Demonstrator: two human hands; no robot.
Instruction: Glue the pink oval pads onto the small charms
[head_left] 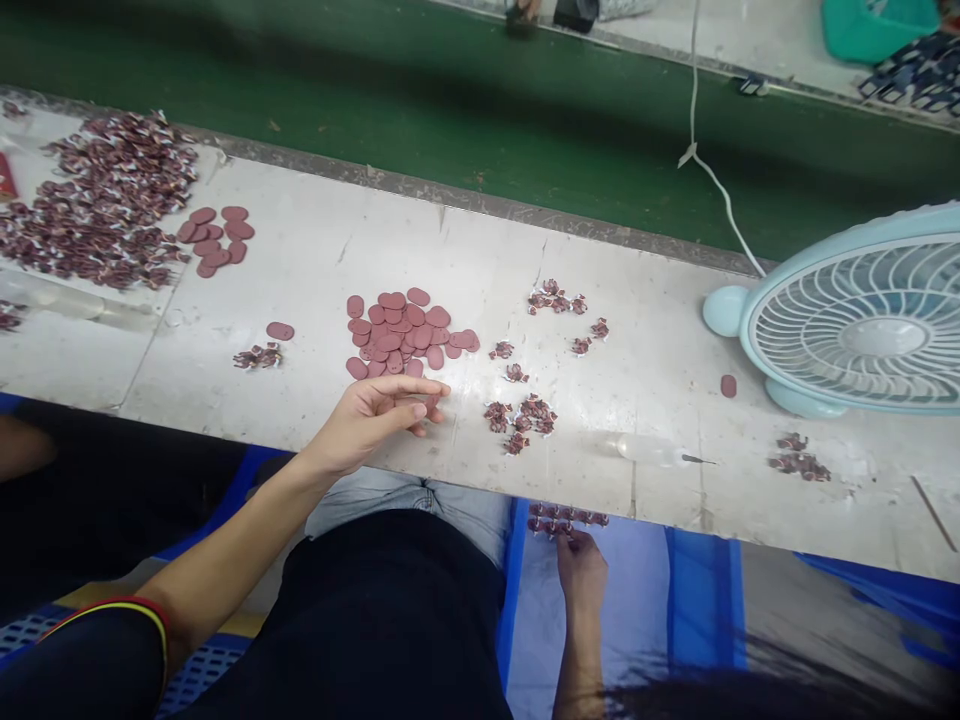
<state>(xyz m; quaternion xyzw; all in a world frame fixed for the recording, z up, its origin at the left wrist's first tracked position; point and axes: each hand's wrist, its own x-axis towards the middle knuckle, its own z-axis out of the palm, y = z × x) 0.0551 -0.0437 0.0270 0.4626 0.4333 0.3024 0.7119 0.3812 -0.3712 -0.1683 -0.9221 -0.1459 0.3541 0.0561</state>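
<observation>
Left fingers [411, 384], maroon piece [432, 402] between tips

A small-parts workshop: 2 long white worktables [300, 240], piled brown oval pieces [390, 342], a blue crate [705, 600].

On my screen I have a scuffed white counter [300, 220]. A heap of brown pieces [112, 190] lies at its left, a few discs [217, 240] just beside. I see more discs piled mid-counter, small clusters of pieces to their right, then a bottle [649, 449] on its side and a fan [855, 335].
</observation>
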